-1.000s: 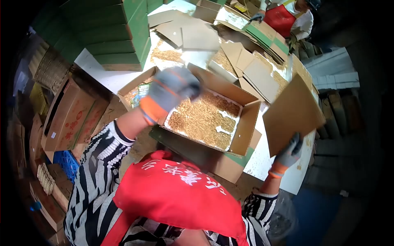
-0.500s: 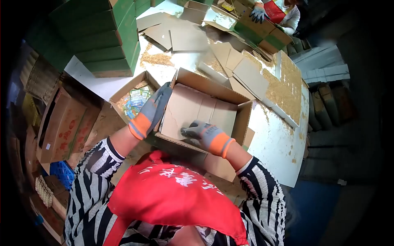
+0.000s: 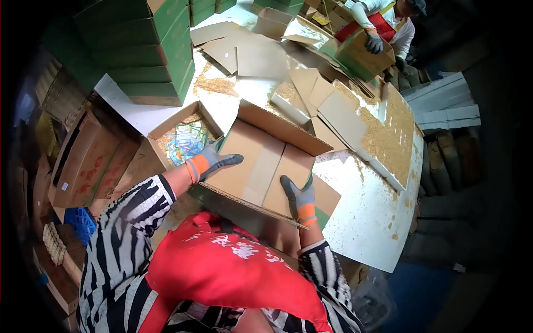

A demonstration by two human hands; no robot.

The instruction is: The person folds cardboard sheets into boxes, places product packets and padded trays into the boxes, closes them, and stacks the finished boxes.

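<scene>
An open cardboard box (image 3: 249, 157) stands in front of me, brown inside with a pale strip and a seam across the middle. Its long far flap (image 3: 283, 126) stands up. My left hand (image 3: 215, 161), in a grey and orange glove, grips the box's left side, thumb over the top. On the right side, my right hand (image 3: 300, 194) has its thumb inside and its other fingers partly hidden beyond the edge. The grain-like pieces seen in the box before are hidden now. Just left of it, a smaller box (image 3: 156, 133) holds colourful packets (image 3: 186, 140).
Green boxes (image 3: 139, 53) are stacked at the upper left. Flat cardboard sheets (image 3: 261, 58) and a tray of golden pieces (image 3: 388, 130) lie across the white table (image 3: 361, 213). At the upper right, a co-worker's gloved hand (image 3: 374, 43) touches another box.
The sheet that my right hand held went into the box, over the golden pieces. My right hand has since moved to the right side, and brown panels now show inside. The co-worker's box has shifted.
</scene>
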